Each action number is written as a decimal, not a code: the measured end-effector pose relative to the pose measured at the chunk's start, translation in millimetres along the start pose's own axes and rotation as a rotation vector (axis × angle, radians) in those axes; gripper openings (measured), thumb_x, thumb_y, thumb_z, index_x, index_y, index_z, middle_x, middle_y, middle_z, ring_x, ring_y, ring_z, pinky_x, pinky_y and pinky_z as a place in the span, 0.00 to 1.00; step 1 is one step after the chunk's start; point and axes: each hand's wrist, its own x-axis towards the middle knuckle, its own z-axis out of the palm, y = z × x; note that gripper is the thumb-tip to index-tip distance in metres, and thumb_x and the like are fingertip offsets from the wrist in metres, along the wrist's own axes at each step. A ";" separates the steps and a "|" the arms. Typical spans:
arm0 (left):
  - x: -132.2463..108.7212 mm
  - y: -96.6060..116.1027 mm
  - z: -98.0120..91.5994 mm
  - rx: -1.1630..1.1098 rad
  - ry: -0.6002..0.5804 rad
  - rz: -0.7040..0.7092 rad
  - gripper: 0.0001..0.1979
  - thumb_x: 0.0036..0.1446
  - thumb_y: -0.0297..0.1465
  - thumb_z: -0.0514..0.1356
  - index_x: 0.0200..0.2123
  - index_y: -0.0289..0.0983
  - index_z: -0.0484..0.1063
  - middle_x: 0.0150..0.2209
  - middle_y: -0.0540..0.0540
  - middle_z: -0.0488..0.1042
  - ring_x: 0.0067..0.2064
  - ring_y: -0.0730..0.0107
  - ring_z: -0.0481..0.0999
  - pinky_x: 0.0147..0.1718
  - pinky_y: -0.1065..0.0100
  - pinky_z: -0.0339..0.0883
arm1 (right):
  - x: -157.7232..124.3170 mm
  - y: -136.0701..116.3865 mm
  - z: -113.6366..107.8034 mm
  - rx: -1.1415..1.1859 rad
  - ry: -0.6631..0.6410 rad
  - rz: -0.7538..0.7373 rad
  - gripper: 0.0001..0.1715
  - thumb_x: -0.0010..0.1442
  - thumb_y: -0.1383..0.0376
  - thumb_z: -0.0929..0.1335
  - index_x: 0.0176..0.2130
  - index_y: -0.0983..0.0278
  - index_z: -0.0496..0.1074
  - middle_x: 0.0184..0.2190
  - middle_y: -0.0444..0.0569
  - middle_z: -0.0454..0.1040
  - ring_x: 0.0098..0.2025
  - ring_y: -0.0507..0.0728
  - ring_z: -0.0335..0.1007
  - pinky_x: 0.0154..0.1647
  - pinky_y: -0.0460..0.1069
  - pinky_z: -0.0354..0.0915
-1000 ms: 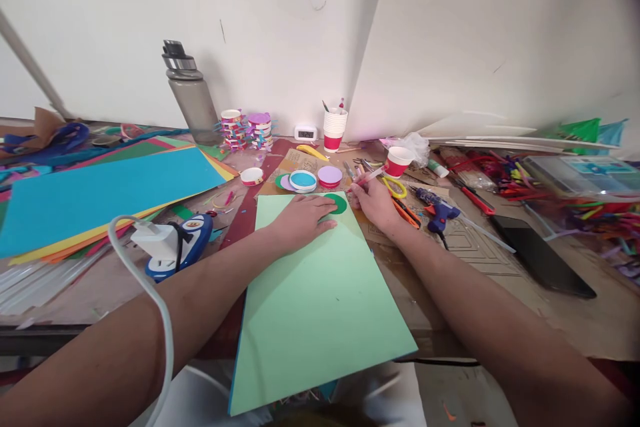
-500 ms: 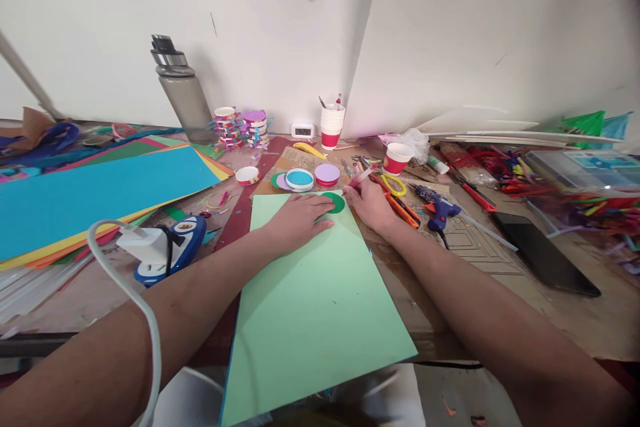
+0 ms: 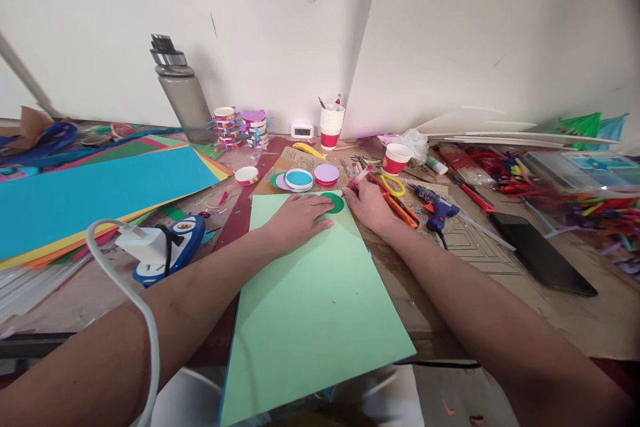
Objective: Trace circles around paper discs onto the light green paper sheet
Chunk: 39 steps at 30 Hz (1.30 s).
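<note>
The cluttered brown craft table (image 3: 500, 260) runs along a white wall. My left hand (image 3: 295, 217) lies flat, fingers spread, pressing a dark green paper circle (image 3: 334, 202) onto the far edge of the pale green paper sheet (image 3: 310, 300). My right hand (image 3: 370, 203) pinches a pink-barrelled pen (image 3: 359, 178), its tip at the circle's right rim.

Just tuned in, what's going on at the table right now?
A person works at a cluttered craft table. The left hand lies flat on a dark green paper circle, pressing it onto the far end of a light green sheet. The right hand has a pink pen in its grip, tip by the circle's right edge. Yellow-handled scissors, a blue glue gun and a red-and-white paper cup sit just beyond that hand.
</note>
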 end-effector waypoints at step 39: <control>0.9 -0.1 0.3 0.006 -0.016 -0.012 0.24 0.69 0.45 0.46 0.61 0.42 0.68 0.64 0.48 0.67 0.65 0.61 0.64 0.61 0.58 0.54 | -1.7 -5.8 -4.1 -0.051 -0.026 0.017 0.05 0.63 0.67 0.63 0.35 0.64 0.67 0.33 0.54 0.75 0.36 0.61 0.72 0.40 0.54 0.67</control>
